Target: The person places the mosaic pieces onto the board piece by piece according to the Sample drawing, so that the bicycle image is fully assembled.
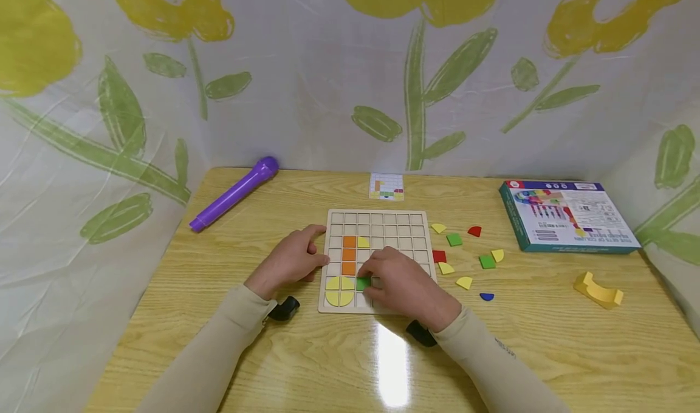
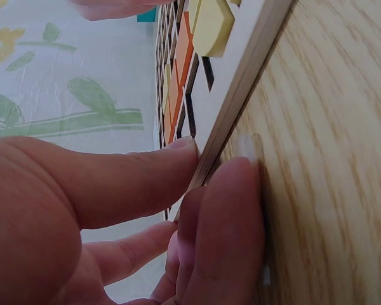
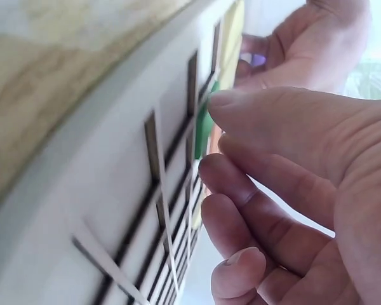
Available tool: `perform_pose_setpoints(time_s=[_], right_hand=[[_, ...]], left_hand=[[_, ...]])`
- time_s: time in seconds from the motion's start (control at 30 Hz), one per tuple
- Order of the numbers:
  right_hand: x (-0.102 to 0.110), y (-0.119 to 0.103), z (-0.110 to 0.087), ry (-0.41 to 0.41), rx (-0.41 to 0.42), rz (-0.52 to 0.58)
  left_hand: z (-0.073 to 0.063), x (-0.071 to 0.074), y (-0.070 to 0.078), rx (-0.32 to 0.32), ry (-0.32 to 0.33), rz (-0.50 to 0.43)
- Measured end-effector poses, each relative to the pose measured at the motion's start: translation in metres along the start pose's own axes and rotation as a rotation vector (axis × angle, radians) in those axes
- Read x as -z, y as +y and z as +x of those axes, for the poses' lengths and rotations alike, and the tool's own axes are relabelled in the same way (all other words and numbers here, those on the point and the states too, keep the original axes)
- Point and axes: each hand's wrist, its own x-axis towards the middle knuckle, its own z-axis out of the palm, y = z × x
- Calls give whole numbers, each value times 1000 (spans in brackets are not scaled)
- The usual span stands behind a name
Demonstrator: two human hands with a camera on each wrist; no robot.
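Note:
A wooden grid board (image 1: 377, 211) lies on the table. My left hand (image 1: 292, 255) holds its left edge; in the left wrist view the thumb (image 2: 159, 165) rests at the rim and the other fingers lie against the side. My right hand (image 1: 399, 282) pinches a green square tile (image 1: 363, 284) at a lower cell, its thumb touching the tile (image 3: 205, 124) in the right wrist view. Left of that cell, yellow quarter-circle tiles (image 1: 339, 299) form a disc. Above them stand orange square tiles (image 1: 349, 255) in a column, with one yellow quarter-circle tile (image 1: 363, 242) beside the top one.
Loose tiles lie right of the board, among them a green square (image 1: 487, 262), a red square (image 1: 440, 256) and a blue half-circle (image 1: 487, 296). A pattern card (image 1: 386, 186) and purple microphone (image 1: 235, 194) are behind. Farther right are a box (image 1: 569, 215) and a yellow curved block (image 1: 598, 290).

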Motion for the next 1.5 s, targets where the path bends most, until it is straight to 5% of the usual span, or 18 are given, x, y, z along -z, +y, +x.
perform_pose_setpoints(time_s=[0.23, 0.87, 1.5], right_hand=[[20, 16, -6, 2, -111, 42], [66, 121, -49, 34, -326, -7], [72, 141, -49, -29, -386, -18]], left_hand=[[0, 0, 0, 11, 4, -8], [0, -3, -2, 44, 3, -42], [0, -3, 0, 6, 5, -21]])
